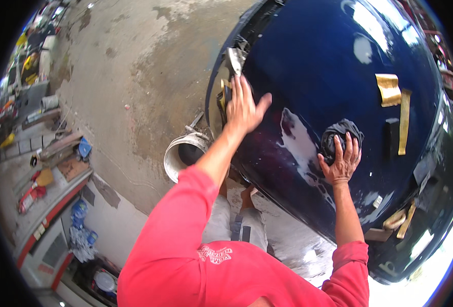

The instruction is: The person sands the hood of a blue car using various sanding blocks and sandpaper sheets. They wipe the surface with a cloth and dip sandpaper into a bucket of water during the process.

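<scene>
A dark blue car hood [308,61] spreads out before me, shiny and wet in places. My right hand [343,162] presses on a crumpled dark grey cloth [345,130] lying on the hood, fingers curved over it. Just left of the cloth is a pale, whitish patch [298,143] in the paint. At the hood's left edge, my left hand [244,107] is stretched out with fingers extended and thumb apart, slightly blurred. It holds nothing. Past its fingertips sits a silvery headlight part [234,60].
Gold sandpaper pieces [388,90] and a black block [391,137] lie on the hood's right. More sanding pieces [394,219] rest near the windshield side. A white bucket [173,159] stands on the wet concrete floor [134,77]. At left, a cluttered bench [47,169] holds tools.
</scene>
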Tool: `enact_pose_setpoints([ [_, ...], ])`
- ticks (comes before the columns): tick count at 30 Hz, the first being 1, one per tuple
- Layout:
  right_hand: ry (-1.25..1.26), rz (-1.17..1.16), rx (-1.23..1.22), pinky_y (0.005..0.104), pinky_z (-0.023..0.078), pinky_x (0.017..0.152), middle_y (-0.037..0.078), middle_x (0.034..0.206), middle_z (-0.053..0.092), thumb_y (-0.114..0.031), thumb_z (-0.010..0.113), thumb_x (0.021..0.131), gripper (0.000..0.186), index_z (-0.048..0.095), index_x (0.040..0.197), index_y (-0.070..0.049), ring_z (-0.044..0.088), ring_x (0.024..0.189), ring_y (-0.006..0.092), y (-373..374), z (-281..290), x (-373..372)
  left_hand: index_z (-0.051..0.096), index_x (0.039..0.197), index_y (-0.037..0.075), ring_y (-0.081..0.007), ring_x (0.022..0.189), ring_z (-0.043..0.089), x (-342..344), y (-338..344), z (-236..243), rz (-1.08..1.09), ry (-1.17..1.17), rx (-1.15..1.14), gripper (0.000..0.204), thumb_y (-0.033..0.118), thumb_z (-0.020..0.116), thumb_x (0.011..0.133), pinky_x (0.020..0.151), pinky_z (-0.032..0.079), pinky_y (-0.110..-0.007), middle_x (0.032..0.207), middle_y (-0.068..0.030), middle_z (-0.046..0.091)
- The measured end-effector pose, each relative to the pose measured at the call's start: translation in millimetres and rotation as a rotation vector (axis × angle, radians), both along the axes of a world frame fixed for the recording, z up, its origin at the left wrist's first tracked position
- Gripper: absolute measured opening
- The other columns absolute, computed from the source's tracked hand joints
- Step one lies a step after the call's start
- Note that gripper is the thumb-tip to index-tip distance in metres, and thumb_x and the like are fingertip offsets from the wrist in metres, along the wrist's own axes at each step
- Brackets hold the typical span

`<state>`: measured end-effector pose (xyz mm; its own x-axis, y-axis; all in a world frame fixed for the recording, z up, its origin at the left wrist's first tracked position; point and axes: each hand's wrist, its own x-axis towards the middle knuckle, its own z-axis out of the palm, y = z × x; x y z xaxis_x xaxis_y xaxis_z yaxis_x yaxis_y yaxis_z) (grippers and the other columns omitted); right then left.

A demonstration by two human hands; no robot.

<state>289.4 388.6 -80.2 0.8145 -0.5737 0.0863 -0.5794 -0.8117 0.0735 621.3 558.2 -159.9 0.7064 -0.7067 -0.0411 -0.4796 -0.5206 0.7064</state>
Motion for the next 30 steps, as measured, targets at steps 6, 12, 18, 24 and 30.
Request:
enact_pose_setpoints([
  [6, 0.003, -0.034, 0.056, 0.0639, 0.018, 0.131, 0.007, 0.174, 0.038, -0.067, 0.079, 0.083, 0.085, 0.056, 0.158, -0.033, 0.03, 0.162, 0.0356, -1.1, -1.9, -4.7, 0.018, 0.167, -0.017, -0.0534, 0.165, 0.018, -23.6, 20.4, -22.1, -0.151, -0.042, 0.064, 0.113, 0.072, 0.052, 0.106, 0.135, 0.023, -0.052, 0.173, -0.0428, 0.02],
  [12, -0.019, -0.041, 0.061, 0.066, 0.02, 0.13, 0.007, 0.173, 0.039, -0.071, 0.077, 0.084, 0.082, 0.059, 0.155, -0.034, 0.031, 0.161, 0.0349, -0.3, 4.8, -2.8, 0.024, 0.163, -0.021, -0.0495, 0.165, 0.023, 0.9, -20.6, -10.1, -0.02, -0.056, 0.2, 0.114, 0.075, 0.046, 0.106, 0.137, 0.019, -0.047, 0.17, -0.0449, 0.024],
  [18, -0.055, -0.042, 0.088, 0.0682, 0.021, 0.129, 0.006, 0.172, 0.039, -0.076, 0.071, 0.086, 0.081, 0.057, 0.157, -0.038, 0.032, 0.16, 0.0333, -1.9, 12.5, -3.9, 0.015, 0.168, -0.016, -0.0517, 0.166, 0.013, -46.0, 28.1, -3.9, -0.211, -0.042, 0.352, 0.103, 0.055, 0.06, 0.108, 0.136, 0.016, -0.052, 0.176, -0.04, 0.012],
  [24, -0.086, -0.019, 0.07, 0.0694, 0.024, 0.126, 0.005, 0.172, 0.04, -0.079, 0.068, 0.089, 0.083, 0.055, 0.159, -0.037, 0.035, 0.159, 0.0322, -1.3, -2.3, -21.6, 0.028, 0.164, -0.018, -0.047, 0.164, 0.029, -75.9, 111.7, -34.1, -0.492, -0.399, 0.482, 0.112, 0.063, 0.07, 0.1, 0.134, 0.03, -0.047, 0.172, -0.0381, 0.03],
  [30, -0.203, -0.027, 0.093, 0.0716, 0.025, 0.124, 0.006, 0.172, 0.042, -0.077, 0.073, 0.084, 0.086, 0.053, 0.159, -0.04, 0.037, 0.159, 0.0312, 0.1, -0.3, -24.4, 0.069, 0.144, 0.001, -0.046, 0.114, 0.074, -20.8, 67.7, 22.8, -0.549, -0.273, 0.634, 0.054, 0.038, 0.071, 0.104, 0.099, 0.058, -0.055, 0.132, -0.0271, 0.075],
])
